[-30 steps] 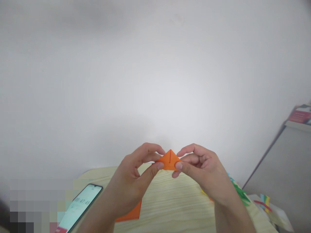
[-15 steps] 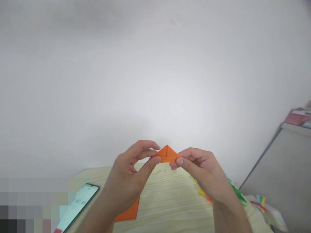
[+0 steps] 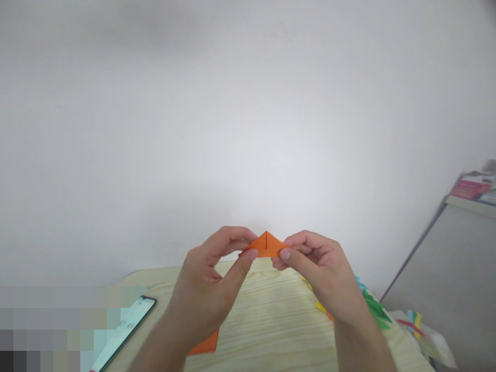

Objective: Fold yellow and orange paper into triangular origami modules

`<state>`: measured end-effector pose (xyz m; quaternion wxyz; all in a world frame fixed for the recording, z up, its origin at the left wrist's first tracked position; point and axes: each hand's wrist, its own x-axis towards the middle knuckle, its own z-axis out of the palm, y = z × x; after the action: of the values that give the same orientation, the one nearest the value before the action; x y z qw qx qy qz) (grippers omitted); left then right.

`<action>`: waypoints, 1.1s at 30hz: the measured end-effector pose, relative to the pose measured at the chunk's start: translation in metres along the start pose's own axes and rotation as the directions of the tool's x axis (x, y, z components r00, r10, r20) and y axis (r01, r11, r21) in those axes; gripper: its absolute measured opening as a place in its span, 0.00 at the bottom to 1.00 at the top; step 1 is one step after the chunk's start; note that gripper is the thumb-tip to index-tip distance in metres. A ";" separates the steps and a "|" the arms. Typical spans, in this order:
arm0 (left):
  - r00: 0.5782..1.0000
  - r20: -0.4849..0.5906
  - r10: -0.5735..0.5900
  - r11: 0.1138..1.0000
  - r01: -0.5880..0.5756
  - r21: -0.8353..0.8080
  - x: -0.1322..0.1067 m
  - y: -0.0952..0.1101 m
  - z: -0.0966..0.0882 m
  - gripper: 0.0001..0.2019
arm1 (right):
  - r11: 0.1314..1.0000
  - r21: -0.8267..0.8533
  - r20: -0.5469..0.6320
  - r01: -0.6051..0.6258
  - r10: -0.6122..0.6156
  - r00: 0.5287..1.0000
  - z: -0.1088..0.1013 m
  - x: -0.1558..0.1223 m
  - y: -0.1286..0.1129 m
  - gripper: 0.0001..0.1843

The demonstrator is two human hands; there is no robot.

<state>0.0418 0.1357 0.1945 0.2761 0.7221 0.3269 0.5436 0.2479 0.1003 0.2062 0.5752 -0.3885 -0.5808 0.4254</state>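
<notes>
A small folded piece of orange paper (image 3: 267, 245) is held up above the table, its peak pointing upward and a dark slit running down from the peak. My left hand (image 3: 217, 276) pinches its left corner between thumb and fingers. On the other side, my right hand (image 3: 315, 266) grips the right corner, thumb in front and fingers behind. Below my left wrist lies an orange sheet of paper (image 3: 207, 343) on the table, partly covered by the arm.
The wood-grain table (image 3: 267, 315) meets a white wall (image 3: 248, 129). A phone (image 3: 129, 326) lies at the left. Green paper pieces (image 3: 375, 309) and a yellow piece (image 3: 321, 307) are beside my right arm. A plastic bag (image 3: 434, 341) sits beyond the table's right edge, near a grey cabinet (image 3: 453, 263).
Both hands keep hold of the folded paper, with slight finger shifts. The view has moved a little, so more of the green paper shows beside my right arm.
</notes>
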 end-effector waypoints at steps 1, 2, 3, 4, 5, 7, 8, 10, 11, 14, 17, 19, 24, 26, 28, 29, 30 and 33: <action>1.000 -0.004 0.003 1.000 -0.003 -0.001 0.000 0.000 0.000 0.07 | 1.000 -0.004 -0.009 -0.002 0.002 1.000 0.000 0.000 0.000 0.08; 1.000 -0.008 0.004 1.000 -0.004 -0.002 0.000 0.000 0.000 0.06 | 1.000 -0.001 -0.017 -0.001 0.001 1.000 -0.001 0.001 0.001 0.08; 1.000 -0.009 0.004 1.000 -0.004 -0.003 -0.001 0.000 0.000 0.06 | 1.000 0.004 -0.023 0.001 -0.001 1.000 -0.001 0.001 0.001 0.08; 1.000 -0.008 0.006 1.000 -0.006 -0.003 -0.001 0.000 0.000 0.06 | 1.000 0.009 -0.028 0.005 -0.005 1.000 -0.001 0.001 0.002 0.08; 1.000 -0.005 0.009 1.000 -0.009 -0.002 -0.001 -0.001 0.000 0.06 | 1.000 0.012 -0.033 0.012 -0.011 0.999 -0.001 0.001 0.003 0.08; 1.000 0.000 0.013 1.000 -0.013 0.002 -0.001 -0.001 0.000 0.06 | 1.000 0.008 -0.042 0.025 -0.024 0.999 0.000 0.002 0.004 0.08; 1.000 0.003 0.013 1.000 -0.013 0.006 -0.001 -0.002 0.000 0.06 | 1.000 0.005 -0.045 0.030 -0.029 0.999 0.000 0.002 0.004 0.07; 1.000 0.005 0.013 1.000 -0.013 0.016 -0.001 -0.002 0.000 0.05 | 0.999 0.003 -0.050 0.036 -0.036 0.998 0.001 0.002 0.004 0.07; 1.000 0.009 0.012 1.000 -0.012 0.021 0.000 -0.002 0.000 0.03 | 0.999 0.005 -0.052 0.039 -0.039 0.998 0.002 0.002 0.004 0.08; 1.000 0.013 0.000 1.000 0.000 0.026 0.000 -0.003 -0.001 0.01 | 0.999 0.015 -0.069 0.039 -0.038 0.997 0.003 0.002 0.001 0.08; 1.000 -0.002 -0.016 1.000 0.016 0.006 -0.002 -0.004 -0.001 0.01 | 1.000 0.020 -0.085 0.008 -0.006 0.996 0.004 0.003 -0.002 0.09; 1.000 -0.013 -0.025 1.000 0.025 0.000 -0.002 -0.005 -0.001 0.02 | 1.000 0.019 -0.096 -0.007 0.009 0.995 0.004 0.003 -0.002 0.09; 1.000 -0.026 -0.007 1.000 0.007 0.012 -0.003 -0.005 0.000 0.02 | 1.000 0.028 -0.106 0.013 -0.010 0.994 0.004 0.003 -0.001 0.06; 1.000 -0.027 -0.003 1.000 0.003 0.005 -0.002 -0.005 0.001 0.01 | 0.999 0.037 -0.113 0.006 -0.002 0.994 0.005 0.003 0.000 0.06; 0.999 -0.033 -0.001 1.000 0.001 0.001 -0.002 -0.006 0.001 0.02 | 0.999 0.043 -0.122 -0.004 0.009 0.993 0.006 0.004 0.001 0.06; 0.999 -0.034 0.000 1.000 0.000 0.001 -0.002 -0.006 0.001 0.02 | 0.999 0.045 -0.122 -0.002 0.007 0.992 0.006 0.004 0.001 0.05; 0.999 -0.036 0.002 1.000 -0.002 0.001 -0.002 -0.006 0.001 0.02 | 0.999 0.046 -0.122 0.005 0.001 0.993 0.005 0.004 0.001 0.05; 1.000 -0.027 -0.001 1.000 0.001 -0.006 -0.001 -0.006 0.001 0.02 | 0.999 0.045 -0.114 0.023 -0.018 0.993 0.004 0.004 0.003 0.04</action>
<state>0.0411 0.1382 0.1892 0.2743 0.7137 0.3294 0.5540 0.2437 0.1053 0.2047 0.6206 -0.3927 -0.5410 0.4099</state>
